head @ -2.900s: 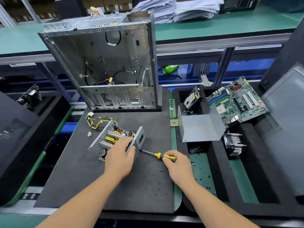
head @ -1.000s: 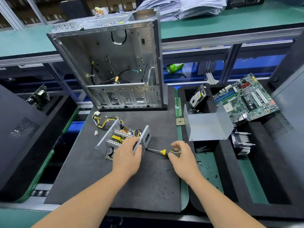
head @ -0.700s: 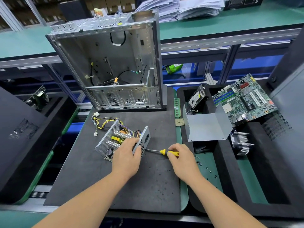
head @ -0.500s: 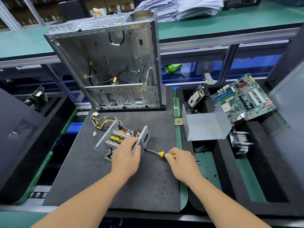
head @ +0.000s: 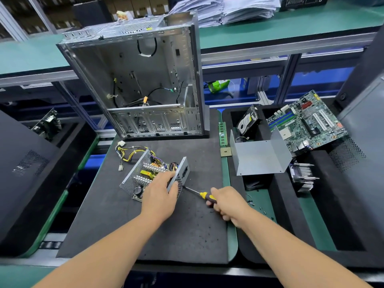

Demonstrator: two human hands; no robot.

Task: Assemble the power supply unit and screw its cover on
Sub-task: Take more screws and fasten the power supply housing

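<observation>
Apparently the left hand [head: 159, 196] gripped the open perforated grey metal power supply unit [head: 154, 176] on the dark foam surface [head: 187, 235]. The right hand [head: 227, 202] clenched the yellow-and-black screwdriver [head: 200, 193], whose tip met its side panel; a straight, firmly pressed shaft would have kept the tip from slipping.

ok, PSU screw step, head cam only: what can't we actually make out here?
- Screwdriver tip: meets the power supply unit end plate; the screw is too small to see.
- Left hand covers the unit's near corner.
- Right hand wraps the handle, hiding its end.
- Loose screws in the tray: too small to count.
- Cover: screw holes not discernible.
</observation>
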